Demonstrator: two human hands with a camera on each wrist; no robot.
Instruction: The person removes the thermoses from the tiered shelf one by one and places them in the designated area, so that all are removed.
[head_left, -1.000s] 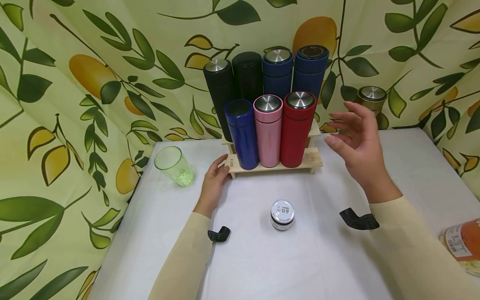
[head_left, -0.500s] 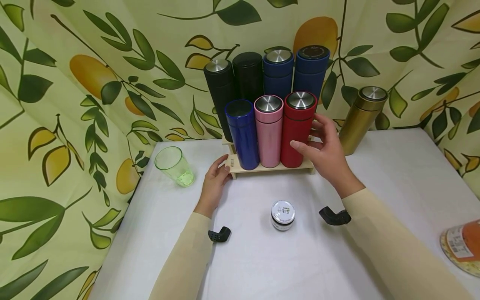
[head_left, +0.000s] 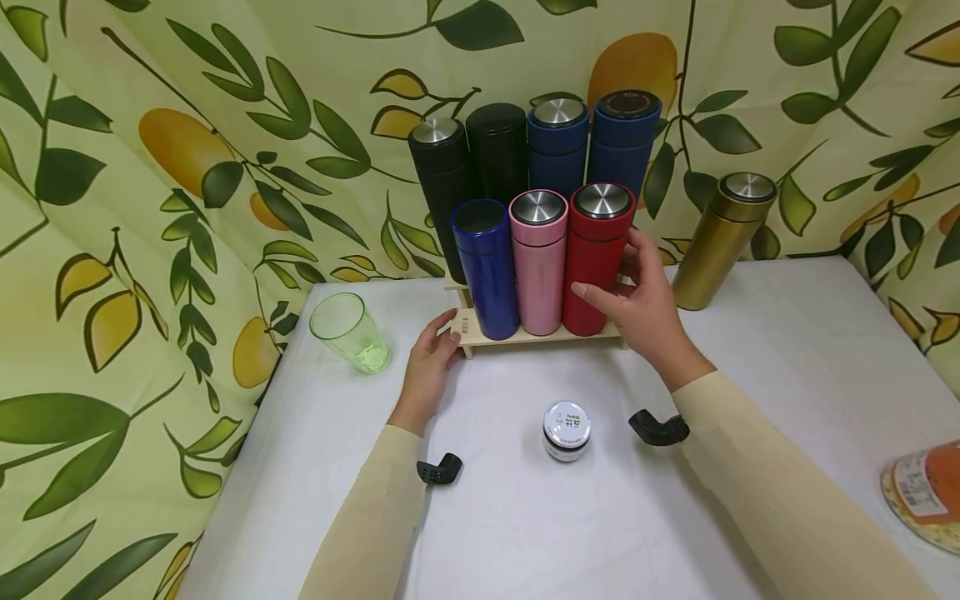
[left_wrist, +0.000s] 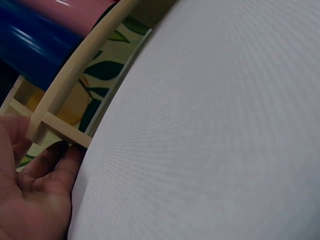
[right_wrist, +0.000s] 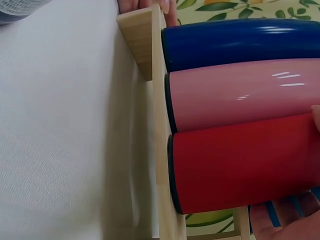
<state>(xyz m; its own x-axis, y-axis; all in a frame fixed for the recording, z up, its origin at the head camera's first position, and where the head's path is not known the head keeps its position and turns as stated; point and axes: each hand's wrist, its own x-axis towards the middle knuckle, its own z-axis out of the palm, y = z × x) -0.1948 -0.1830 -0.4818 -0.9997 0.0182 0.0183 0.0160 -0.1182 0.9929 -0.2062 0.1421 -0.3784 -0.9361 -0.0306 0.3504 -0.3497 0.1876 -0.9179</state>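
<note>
A small two-tier wooden rack (head_left: 551,337) holds several upright thermos bottles. Its front step carries a glossy blue thermos (head_left: 485,275), a pink thermos (head_left: 540,275) and a red thermos (head_left: 588,283). My left hand (head_left: 431,367) grips the rack's left end, thumb and fingers around the wood (left_wrist: 67,131). At the other end, my right hand (head_left: 648,304) holds the red thermos, with the thumb across its front and the fingers at its far side. The right wrist view shows the red thermos (right_wrist: 245,162) standing on the step beside the pink one (right_wrist: 245,95).
Black thermoses (head_left: 442,183) and dark blue thermoses (head_left: 622,150) fill the back tier. A gold thermos (head_left: 716,250) stands right of the rack, a green glass (head_left: 348,333) left. A small white-lidded jar (head_left: 566,429) sits in front; an orange-labelled jar (head_left: 926,492) is far right.
My right hand has come leftward from in front of the gold thermos to the red thermos and taken hold of it. My left hand stays on the rack.
</note>
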